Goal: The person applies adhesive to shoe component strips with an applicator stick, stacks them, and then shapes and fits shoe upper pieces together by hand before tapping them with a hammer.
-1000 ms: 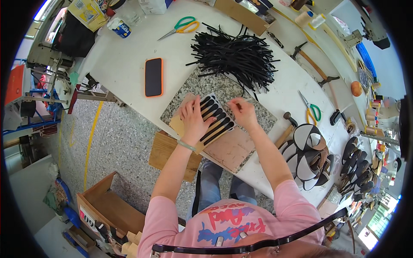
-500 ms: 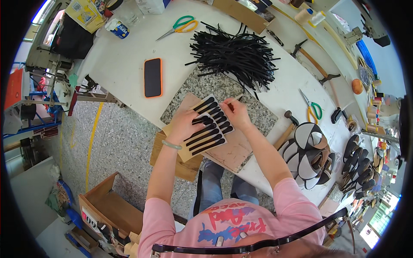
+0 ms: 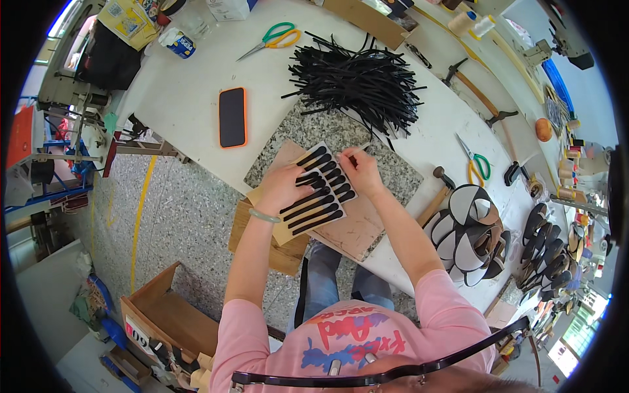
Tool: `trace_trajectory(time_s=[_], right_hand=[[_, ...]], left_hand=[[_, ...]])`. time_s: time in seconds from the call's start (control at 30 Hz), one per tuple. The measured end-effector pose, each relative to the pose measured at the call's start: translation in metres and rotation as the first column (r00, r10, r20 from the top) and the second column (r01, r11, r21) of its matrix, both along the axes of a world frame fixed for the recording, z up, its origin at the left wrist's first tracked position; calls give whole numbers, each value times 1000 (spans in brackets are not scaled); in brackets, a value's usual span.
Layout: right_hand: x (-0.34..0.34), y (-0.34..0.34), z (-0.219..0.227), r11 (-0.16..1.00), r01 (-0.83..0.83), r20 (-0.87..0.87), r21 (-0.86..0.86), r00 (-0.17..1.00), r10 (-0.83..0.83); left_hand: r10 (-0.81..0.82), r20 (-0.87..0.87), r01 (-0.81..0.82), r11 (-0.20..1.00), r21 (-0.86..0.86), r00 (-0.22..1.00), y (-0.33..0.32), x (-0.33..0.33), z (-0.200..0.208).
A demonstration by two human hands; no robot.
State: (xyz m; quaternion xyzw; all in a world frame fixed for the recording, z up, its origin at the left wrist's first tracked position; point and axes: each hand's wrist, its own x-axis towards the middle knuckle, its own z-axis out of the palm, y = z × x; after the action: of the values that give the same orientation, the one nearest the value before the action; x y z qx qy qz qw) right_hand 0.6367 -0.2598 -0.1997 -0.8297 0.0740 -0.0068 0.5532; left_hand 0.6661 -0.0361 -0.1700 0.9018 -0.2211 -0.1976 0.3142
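Pressing hands (image 3: 321, 180) on card (image 3: 319, 195) — black strips (image 3: 313, 208).

Bench (image 3: 196, 98): smooth white top, matt. Slab (image 3: 393, 164): speckled grey stone, polished. Board (image 3: 357, 229): brown cardboard, dull. Strips (image 3: 321, 190): black, leather-like, slight sheen. Strip pile (image 3: 360, 82): same black material. Phone (image 3: 232, 117): glossy black glass, orange plastic case. Scissors (image 3: 275, 36): metal blades, plastic handles.

A dark-screened phone in an orange case (image 3: 232, 117) lies flat on the white table, a yellow packet (image 3: 130, 19) and a white box (image 3: 229, 8) at its far edge.
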Motion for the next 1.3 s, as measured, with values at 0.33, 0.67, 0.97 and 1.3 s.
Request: trace_trajectory(time_s=[0.33, 0.67, 0.97, 1.3], right_hand=[[-34, -4, -4, 997, 44, 22, 55, 999, -46], [-31, -3, -6, 998, 62, 53, 27, 997, -63], [-78, 11, 4, 999, -42, 83, 10, 996, 41], [-96, 16, -12, 992, -119, 164, -44, 979, 125]], left_hand=[[-2, -18, 3, 999, 32, 1000, 0, 1, -1], [-1, -6, 1, 999, 32, 1000, -2, 1, -3], [-3, 13, 2, 998, 67, 1000, -2, 2, 0], [-46, 19, 44, 995, 92, 999, -4, 0, 0]])
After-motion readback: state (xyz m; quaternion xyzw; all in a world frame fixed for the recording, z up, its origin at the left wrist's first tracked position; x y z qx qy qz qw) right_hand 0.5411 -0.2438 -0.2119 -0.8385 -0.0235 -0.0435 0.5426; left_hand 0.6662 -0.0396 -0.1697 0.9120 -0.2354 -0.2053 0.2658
